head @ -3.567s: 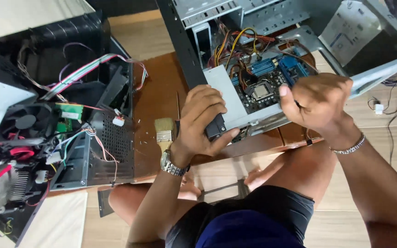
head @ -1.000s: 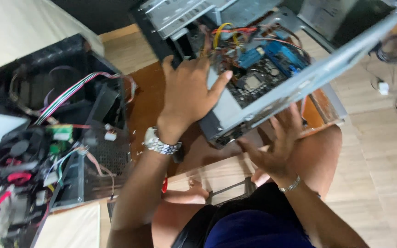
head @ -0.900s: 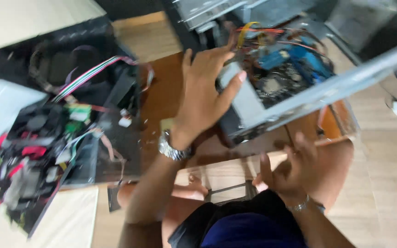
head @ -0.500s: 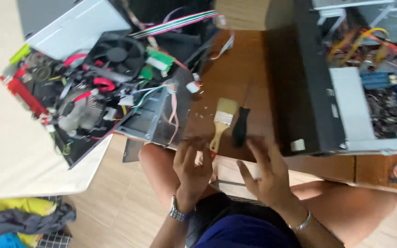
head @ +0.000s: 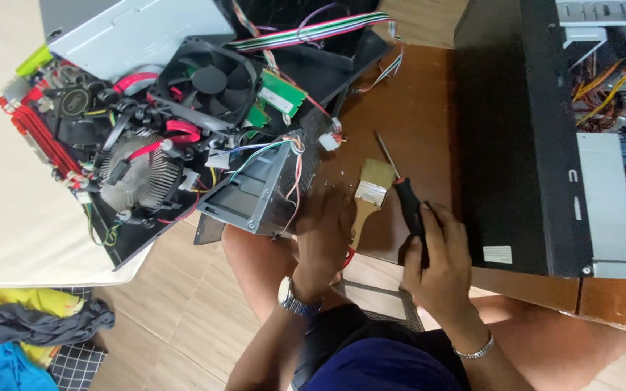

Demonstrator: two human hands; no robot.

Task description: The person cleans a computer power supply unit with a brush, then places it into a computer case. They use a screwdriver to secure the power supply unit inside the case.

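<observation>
Right hand [head: 440, 253] grips screwdriver [head: 409, 206] at desk [head: 414, 108] front edge; left hand [head: 325, 232] flat, empty, beside brush [head: 367, 199]. Tiny screws [head: 327, 185] nearby could get swept off.

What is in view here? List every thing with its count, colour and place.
screwdriver: one, black handle, on the brown table, under the right hand
paintbrush: one, wooden handle, pale bristles, on the table between the hands
open computer case: one, black, right side, with yellow cables and a blue board inside
stripped computer: one, black, left side, with fans, a round metal heatsink and a red board
ribbon cable: one, striped, top centre
clothes: a heap, grey, blue and yellow, on the floor bottom left
left hand: one, wristwatch, at the table edge beside the paintbrush handle
right hand: one, bracelet, fingers on the screwdriver handle
</observation>
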